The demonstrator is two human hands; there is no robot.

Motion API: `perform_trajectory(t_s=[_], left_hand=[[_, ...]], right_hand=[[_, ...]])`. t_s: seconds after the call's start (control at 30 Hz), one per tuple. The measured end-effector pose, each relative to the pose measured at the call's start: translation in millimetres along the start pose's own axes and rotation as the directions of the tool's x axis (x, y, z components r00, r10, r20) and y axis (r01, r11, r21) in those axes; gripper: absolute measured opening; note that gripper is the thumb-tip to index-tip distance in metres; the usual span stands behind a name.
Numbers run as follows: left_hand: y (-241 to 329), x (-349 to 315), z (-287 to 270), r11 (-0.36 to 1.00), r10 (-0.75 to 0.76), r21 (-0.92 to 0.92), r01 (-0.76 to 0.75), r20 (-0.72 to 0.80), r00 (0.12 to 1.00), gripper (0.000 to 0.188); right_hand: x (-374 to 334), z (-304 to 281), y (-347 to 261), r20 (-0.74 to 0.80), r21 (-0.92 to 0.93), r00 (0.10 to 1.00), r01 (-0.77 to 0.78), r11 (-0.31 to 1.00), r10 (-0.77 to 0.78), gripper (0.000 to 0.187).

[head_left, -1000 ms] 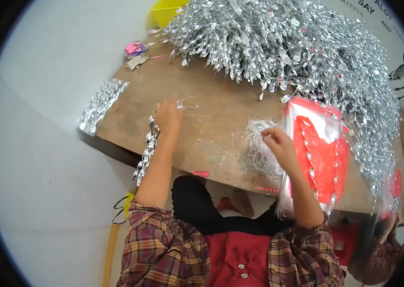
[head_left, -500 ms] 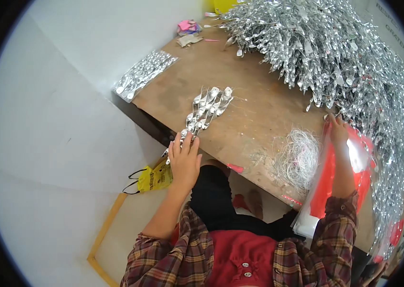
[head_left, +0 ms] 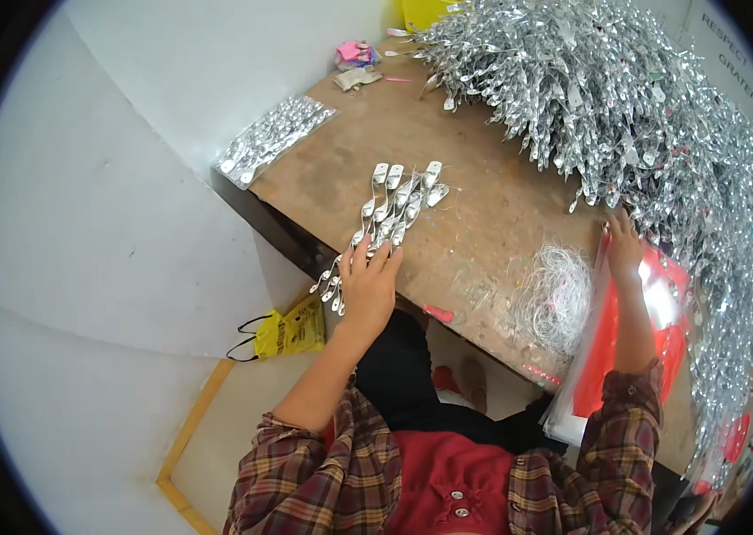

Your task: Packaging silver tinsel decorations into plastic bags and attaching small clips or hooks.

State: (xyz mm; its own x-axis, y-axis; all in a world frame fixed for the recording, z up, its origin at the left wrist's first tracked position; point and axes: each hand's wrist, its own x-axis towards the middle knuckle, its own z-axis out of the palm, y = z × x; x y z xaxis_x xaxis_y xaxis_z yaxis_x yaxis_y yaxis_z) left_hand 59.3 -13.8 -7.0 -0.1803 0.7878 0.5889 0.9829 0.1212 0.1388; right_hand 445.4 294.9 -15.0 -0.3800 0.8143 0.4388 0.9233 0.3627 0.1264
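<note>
My left hand (head_left: pixel 369 283) lies with its fingers spread over a small bundle of twisted silver strands (head_left: pixel 409 198) near the table's left front edge. The strands' far ends fan out on the wood, and their near ends hang over the edge beside my wrist. On the right, my right hand (head_left: pixel 625 251) rests with fingers stretched at the far end of a stack of clear and red plastic bags (head_left: pixel 592 361). Its fingertips are by the lower fringe of a big heap of similar silver strands (head_left: pixel 564 98). Whether they touch the heap, I cannot tell.
Left of the bags lies a tangle of clear string (head_left: pixel 555 303). A clear packet of silver pieces (head_left: pixel 274 138) sits at the table's left edge, by the wall. Pink and beige scraps (head_left: pixel 357 67) lie farther back. A yellow bag (head_left: pixel 292 330) is below the table edge.
My left hand has moved slightly right and farther onto the strands, and their far ends have spread apart. The fingers of my right hand have straightened a little at the bags' far end.
</note>
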Motion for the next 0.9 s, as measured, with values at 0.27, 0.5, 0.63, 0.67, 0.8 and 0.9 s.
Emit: perform_trajectory(t_s=[0.27, 0.5, 0.63, 0.67, 0.8, 0.9], left_hand=[[19, -9, -7, 1.000, 0.024, 0.006, -0.024, 0.042, 0.999, 0.035], [11, 7, 17, 0.994, 0.039, -0.103, -0.035, 0.036, 0.999, 0.037], [22, 9, 7, 0.997, 0.034, -0.070, -0.034, 0.012, 0.999, 0.035], [26, 6, 1, 0.997, 0.029, -0.068, -0.028, 0.018, 0.999, 0.035], [40, -23, -29, 0.941, 0.070, -0.330, -0.081, -0.044, 0.997, 0.028], [36, -67, -50, 0.827, -0.114, -0.558, 0.071, -0.042, 0.993, 0.009]], right_hand=[[10, 5, 8, 0.151, -0.071, 0.981, 0.133, 0.989, -0.121, 0.031], [11, -3, 34, 0.057, 0.144, 0.983, 0.164, 0.976, -0.174, 0.022], [8, -40, 12, -0.175, 0.334, 0.969, 0.224, 0.916, -0.173, 0.033], [5, -43, 10, -0.209, 0.435, 0.972, 0.193, 0.879, -0.110, 0.033], [-12, -28, 41, -0.070, 0.255, 0.962, 0.273, 0.928, -0.264, 0.018], [-23, -40, 19, -0.112, 0.215, 0.932, 0.362, 0.907, -0.345, 0.015]])
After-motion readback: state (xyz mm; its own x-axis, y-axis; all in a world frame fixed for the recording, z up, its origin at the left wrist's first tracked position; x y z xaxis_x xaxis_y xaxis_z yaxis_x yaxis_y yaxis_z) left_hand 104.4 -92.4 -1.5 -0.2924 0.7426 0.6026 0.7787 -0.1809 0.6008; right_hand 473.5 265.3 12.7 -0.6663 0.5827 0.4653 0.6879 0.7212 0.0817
